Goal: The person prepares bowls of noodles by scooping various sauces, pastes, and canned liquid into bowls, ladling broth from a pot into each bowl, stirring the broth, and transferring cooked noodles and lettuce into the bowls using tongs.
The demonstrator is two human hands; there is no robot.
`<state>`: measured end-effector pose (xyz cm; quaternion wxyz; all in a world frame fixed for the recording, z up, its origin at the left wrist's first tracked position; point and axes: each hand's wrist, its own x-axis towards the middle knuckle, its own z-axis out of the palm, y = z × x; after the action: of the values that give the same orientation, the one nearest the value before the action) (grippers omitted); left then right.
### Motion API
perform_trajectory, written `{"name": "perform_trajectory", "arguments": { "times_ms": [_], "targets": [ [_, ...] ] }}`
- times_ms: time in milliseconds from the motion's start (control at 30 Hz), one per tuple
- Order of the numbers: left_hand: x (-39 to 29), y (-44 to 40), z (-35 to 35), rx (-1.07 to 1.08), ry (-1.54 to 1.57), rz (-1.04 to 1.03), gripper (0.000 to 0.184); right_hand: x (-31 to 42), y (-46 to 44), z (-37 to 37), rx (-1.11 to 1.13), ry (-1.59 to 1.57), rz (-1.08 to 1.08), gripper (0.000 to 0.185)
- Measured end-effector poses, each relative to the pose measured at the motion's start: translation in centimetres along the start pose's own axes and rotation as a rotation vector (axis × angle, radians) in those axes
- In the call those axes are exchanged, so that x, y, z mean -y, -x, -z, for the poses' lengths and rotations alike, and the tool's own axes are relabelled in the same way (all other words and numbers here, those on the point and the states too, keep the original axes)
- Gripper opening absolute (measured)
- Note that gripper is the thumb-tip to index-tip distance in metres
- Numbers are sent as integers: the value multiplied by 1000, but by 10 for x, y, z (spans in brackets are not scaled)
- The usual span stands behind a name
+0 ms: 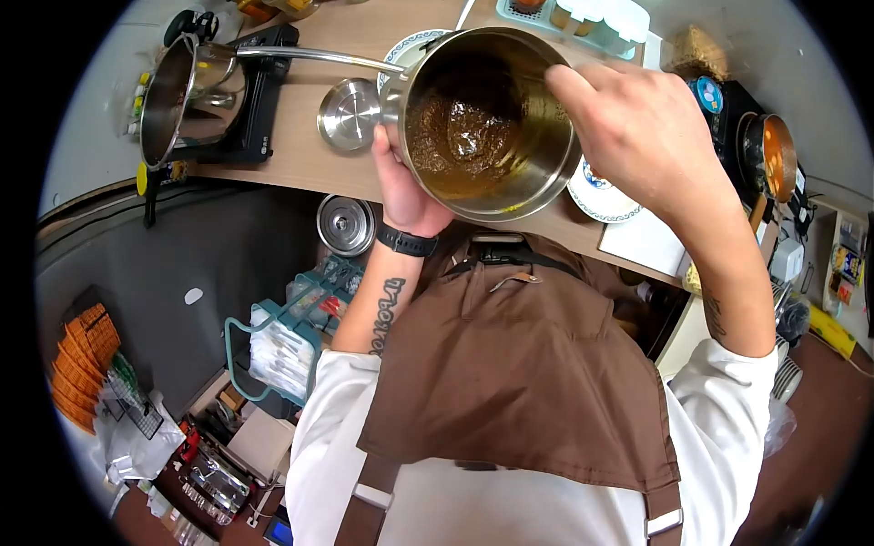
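A deep stainless steel pot [555,177] is tipped on its side, its open mouth facing me. Thick, glossy brown paste [473,132] coats its bottom and lower wall. My left hand [408,189] supports the pot from the lower left, its thumb up against the outer wall and the other fingers hidden beneath. At the right rim, my right hand [637,123] is closed with its knuckles up; its fingertips are largely hidden. A patterned plate [612,211] lies partly behind the pot. Left of the pot, a small round metal dish [350,115] rests on the wooden table [300,164].
Another steel pot [218,91] stands by a black cooker [278,82] at left; a long metal handle [319,57] stretches between both pots. A pan of orange sauce [778,159] is at far right. Below the table edge are a metal lid [346,226] and teal basket [273,332].
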<state>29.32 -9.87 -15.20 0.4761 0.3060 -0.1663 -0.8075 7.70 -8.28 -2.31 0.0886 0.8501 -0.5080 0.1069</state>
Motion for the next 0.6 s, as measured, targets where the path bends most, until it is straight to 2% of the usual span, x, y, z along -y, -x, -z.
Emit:
{"name": "perform_trajectory", "arguments": {
  "times_ms": [33,167,267,300,400,533,600],
  "targets": [
    [3,-2,11,-16,33,-10,85,3,2,2,143,-25,-70,10],
    [7,-4,25,12,125,3,84,22,6,6,319,-416,-167,10],
    [8,-3,23,49,182,53,86,32,0,2,155,-640,-314,5],
    [8,-2,24,64,193,62,87,30,-1,8,65,-557,-258,6],
    [8,-1,31,39,200,61,90,29,8,36,56,-352,-142,7],
    [5,0,27,-20,236,75,89,38,23,29,161,-343,-16,10],
    [4,2,21,-58,248,89,88,30,17,9,164,-223,20,9]
  ]
}}
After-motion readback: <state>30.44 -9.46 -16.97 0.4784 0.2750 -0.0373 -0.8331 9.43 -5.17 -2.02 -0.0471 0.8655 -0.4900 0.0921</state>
